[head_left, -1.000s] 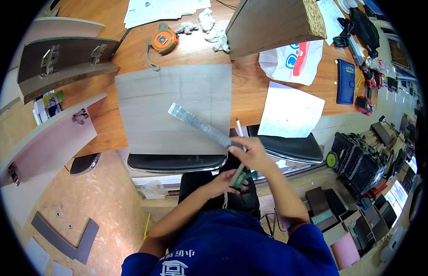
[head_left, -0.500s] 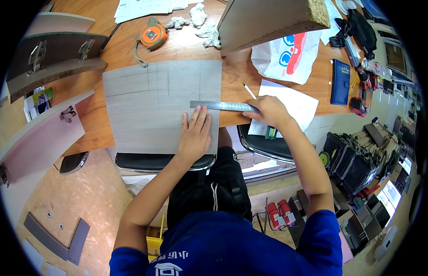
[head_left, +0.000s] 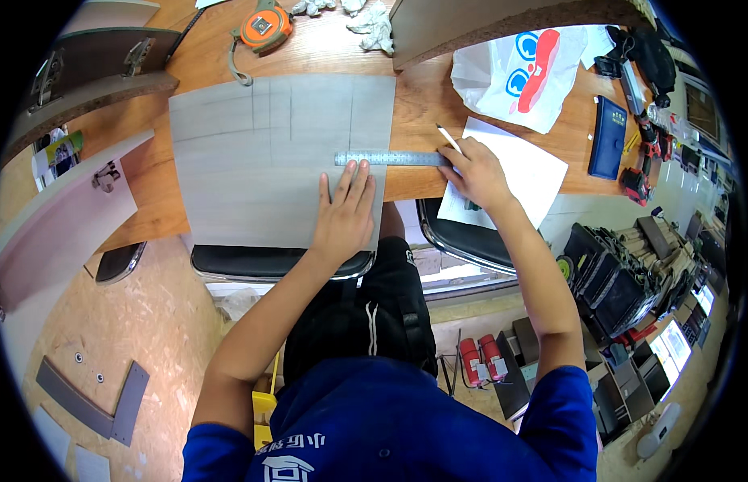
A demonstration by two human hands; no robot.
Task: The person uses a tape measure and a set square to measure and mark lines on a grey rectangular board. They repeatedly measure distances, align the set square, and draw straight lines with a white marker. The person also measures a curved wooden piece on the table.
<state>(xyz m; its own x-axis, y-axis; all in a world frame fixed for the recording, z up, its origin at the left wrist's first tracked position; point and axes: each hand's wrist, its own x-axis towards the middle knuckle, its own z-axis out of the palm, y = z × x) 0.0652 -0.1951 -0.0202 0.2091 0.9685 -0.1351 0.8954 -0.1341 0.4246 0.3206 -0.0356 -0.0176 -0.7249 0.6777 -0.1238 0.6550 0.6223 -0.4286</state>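
A grey panel (head_left: 237, 177) with several dark pencil lines lies on the wooden table and overhangs its near edge. Across its right side runs a steel ruler (head_left: 398, 158), the right end of which sticks out past the panel. My left hand (head_left: 344, 215) rests flat on the panel, fingers stretched and fingertips at the ruler's lower edge. My right hand (head_left: 482, 175) is closed around a white pencil (head_left: 448, 138), tip pointing up and left. Its thumb and fingers also meet the ruler's right end. Under that hand lies a white paper sheet (head_left: 530, 169), and a small green object is mostly hidden.
An orange tape measure (head_left: 265, 26) and crumpled tissues (head_left: 372, 30) lie beyond the panel. A brown board (head_left: 502, 28) stands at the back beside a white plastic bag (head_left: 522, 80). Hinged boards (head_left: 76, 197) stand left; a blue notebook (head_left: 608, 136) lies right. Black stools (head_left: 281, 263) sit below the table edge.
The whole view has shifted, so the table things sit higher in the picture. My right hand has shifted slightly around the ruler's end, with the pencil still in it. My left hand stays on the panel.
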